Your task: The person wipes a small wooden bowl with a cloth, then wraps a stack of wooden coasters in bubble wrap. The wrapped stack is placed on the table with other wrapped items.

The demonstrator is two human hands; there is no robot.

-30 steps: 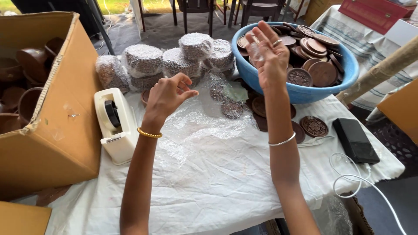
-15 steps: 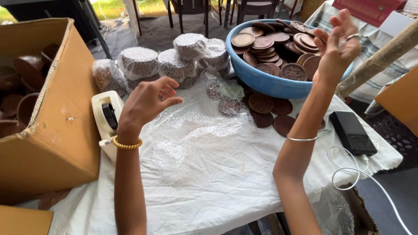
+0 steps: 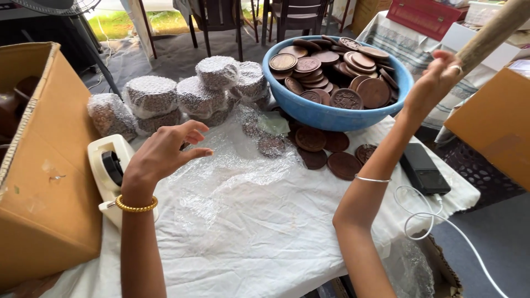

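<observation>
The sheet of bubble wrap (image 3: 232,165) lies spread on the white-clothed table (image 3: 265,237), its clear film hard to tell from the cloth at the near edge. The left hand (image 3: 165,152) hovers just above its left side with fingers spread and slightly curled, holding nothing; whether the fingertips touch the film cannot be told. The right hand (image 3: 433,83) is raised at the right, beside the blue bowl (image 3: 331,113), and meets a pale wooden pole (image 3: 491,30) that runs out of view at the top corner — the fingers look bent, but the back of the hand hides whether they grip it.

The bowl is heaped with round brown carved discs (image 3: 331,66); more discs (image 3: 326,152) lie on the cloth under its near rim, some partly hidden by it. Behind the wrap sit wrapped stacks (image 3: 182,96), their contents blurred by the film. A white tape dispenser (image 3: 110,165) stands by the left wrist, partly covered by the arm. The cardboard box (image 3: 38,165) at the left is cut off — only dark shapes show inside. A black phone (image 3: 422,168) and white cable (image 3: 436,221) lie at the right.
</observation>
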